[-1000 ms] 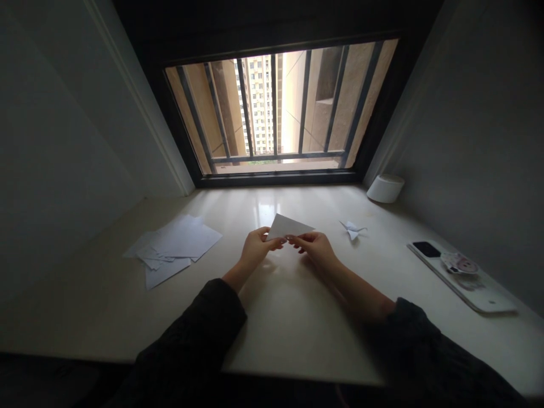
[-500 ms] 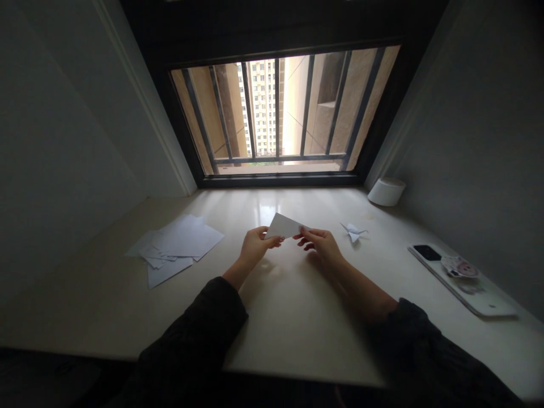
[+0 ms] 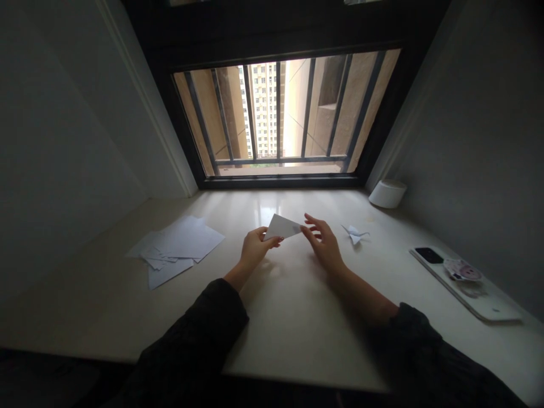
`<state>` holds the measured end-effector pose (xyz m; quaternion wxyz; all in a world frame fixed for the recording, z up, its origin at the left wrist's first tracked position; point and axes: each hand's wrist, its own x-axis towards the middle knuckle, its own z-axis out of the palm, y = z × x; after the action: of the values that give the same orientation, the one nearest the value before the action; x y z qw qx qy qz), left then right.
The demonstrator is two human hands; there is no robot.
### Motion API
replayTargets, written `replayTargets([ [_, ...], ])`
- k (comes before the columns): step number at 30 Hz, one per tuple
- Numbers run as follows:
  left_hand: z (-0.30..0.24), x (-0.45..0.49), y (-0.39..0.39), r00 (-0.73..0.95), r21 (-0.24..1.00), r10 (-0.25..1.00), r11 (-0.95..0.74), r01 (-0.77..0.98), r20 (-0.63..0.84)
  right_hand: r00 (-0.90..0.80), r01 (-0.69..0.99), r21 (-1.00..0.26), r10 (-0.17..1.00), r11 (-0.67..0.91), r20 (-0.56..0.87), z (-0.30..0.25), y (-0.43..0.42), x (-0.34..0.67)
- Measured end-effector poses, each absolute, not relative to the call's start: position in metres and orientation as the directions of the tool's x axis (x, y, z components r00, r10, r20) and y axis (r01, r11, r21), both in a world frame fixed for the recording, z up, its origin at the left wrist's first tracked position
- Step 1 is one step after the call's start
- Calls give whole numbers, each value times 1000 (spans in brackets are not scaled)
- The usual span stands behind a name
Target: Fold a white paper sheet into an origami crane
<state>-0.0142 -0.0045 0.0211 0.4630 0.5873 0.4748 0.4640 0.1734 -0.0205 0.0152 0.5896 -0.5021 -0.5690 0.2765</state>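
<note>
while daylight is coming in through a barred window (image 3: 278,113) straight ahead, a person in dark sleeves (image 3: 199,317) is holding a small folded paper (image 3: 283,225) over a pale table (image 3: 293,323). from where i am standing, the paper is showing as a white, three-cornered shape between the two hands, with one corner pointing toward the window and a narrower tip pointing to the right. a small grey shadow is falling on it near that tip.

the left hand (image 3: 254,248) is doing the holding: its fingers are pinching the paper's left end, the thumb lying along the near edge. the right hand (image 3: 326,243) is hovering at the narrow tip with its fingers spread and lifting away from the thumb. the thumb is sitting right at the tip, and i cannot tell whether it is touching.

on the left of the table, loose white sheets (image 3: 187,235) are lying in an overlapping pile, with smaller scraps (image 3: 159,258) among them. just beyond the right hand, a white paper crane (image 3: 355,234) is resting. farther right, a pale phone (image 3: 495,306) is lying back side up, wearing a round cartoon grip (image 3: 463,270). a rounded white object (image 3: 387,195) is standing in the far right corner.
</note>
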Motion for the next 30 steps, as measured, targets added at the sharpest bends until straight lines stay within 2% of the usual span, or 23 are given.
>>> replayTargets([
  [1,21,-14,-5,128,981,985,-132,142,114,172,319,-859,867,401,468,16,-22,173],
  [3,21,-13,-6,171,978,978,-145,149,119,125,367,-816,845,447,520,18,-24,172],
  [6,22,-10,-7,234,992,970,-93,90,70,133,328,-850,871,411,472,18,-26,171],
  [9,25,-8,-8,222,999,975,-3,37,-5,154,296,-877,887,380,436,16,-26,172],
  [16,33,-9,-9,214,975,959,207,-78,-186,115,288,-837,851,465,513,18,-27,172],
  [23,36,-11,-9,203,986,965,164,31,-167,85,483,-699,766,527,637,28,-33,175],
  [26,41,-15,-10,249,971,943,238,-33,-223,117,461,-751,807,472,579,28,-32,175],
  [28,44,-19,-11,348,923,895,350,-161,-279,172,338,-858,872,386,459,24,-28,175],
  [30,44,-20,-11,409,887,868,398,-233,-282,158,131,-955,945,267,286,19,-24,174],
])
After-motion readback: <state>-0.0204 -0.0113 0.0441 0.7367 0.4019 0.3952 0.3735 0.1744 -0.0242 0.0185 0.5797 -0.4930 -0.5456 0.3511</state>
